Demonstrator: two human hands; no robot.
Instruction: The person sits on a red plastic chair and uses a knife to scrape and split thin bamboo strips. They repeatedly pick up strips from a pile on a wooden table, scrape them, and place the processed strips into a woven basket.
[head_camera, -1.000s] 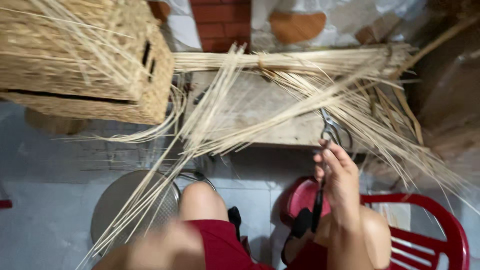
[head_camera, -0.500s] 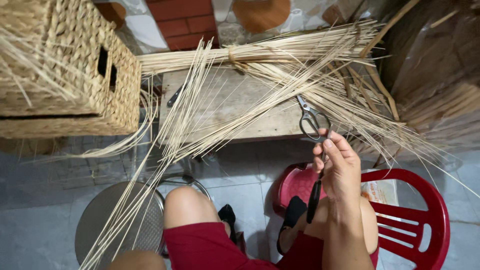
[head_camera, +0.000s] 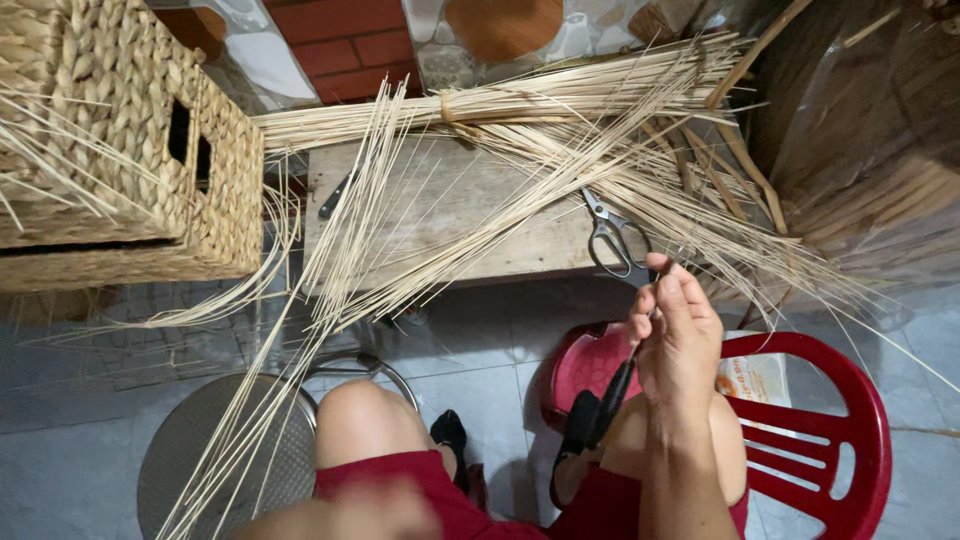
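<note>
- On my far left sits a woven basket, its left side cut off by the frame edge, with loose straws sticking out of it.
- Below it I see a round metal stool; long straws fan down across its seat from the wooden bench.
- At the bottom edge, a blurred, skin-toned shape shows near my left knee. It may be my left hand, but I cannot tell whether its fingers are open or closed.
- A tied bundle lies along the bench's far edge, bound near its left end.
- A dark-handled tool lies on the bench, half hidden under the straws; I cannot make out what it is.
- Scissors rest near the bench's front edge, blades pointing away from me, just beyond my right fingertips.
- My right hand is raised over my right thigh, forearm running up from the bottom edge, fingers curled together and pinching a thin dark tool that slants down to the left. Its lower end is lost against something black.
- A red chair stands on the right, partly hidden by my arm.
</note>
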